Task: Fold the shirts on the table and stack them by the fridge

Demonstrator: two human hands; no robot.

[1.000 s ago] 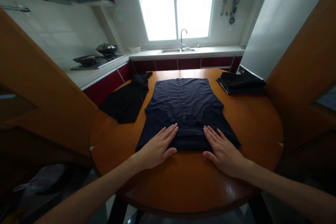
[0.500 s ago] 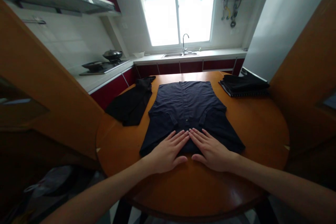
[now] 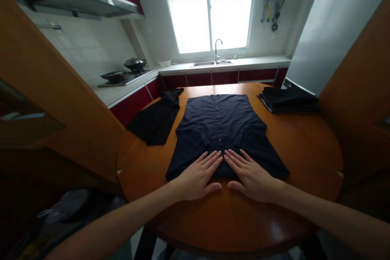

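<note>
A dark navy shirt [image 3: 221, 115] lies spread out on the round wooden table [image 3: 231, 227], with a button line down its middle and its sides folded inward. My left hand [image 3: 199, 176] rests flat on the shirt's near edge, fingers stretched and pointing up to the right. Mirroring it, my right hand [image 3: 251, 176] lies flat on the same edge, its fingertips a small gap away from the left ones. Both thumbs reach over the bare wood just below the cloth. Neither hand grips anything.
Left of the shirt lies a black garment [image 3: 157, 120], loosely laid. A stack of folded dark clothes [image 3: 288, 99] sits at the table's back right. Beyond are a counter with a sink [image 3: 204, 64], a stove with pans [image 3: 134, 63], and a fridge [image 3: 329, 28] on the right.
The whole view has shifted slightly, so things appear a little further right. The gap between my fingertips has widened slightly; both hands stay flat on the shirt, which looks the same.
</note>
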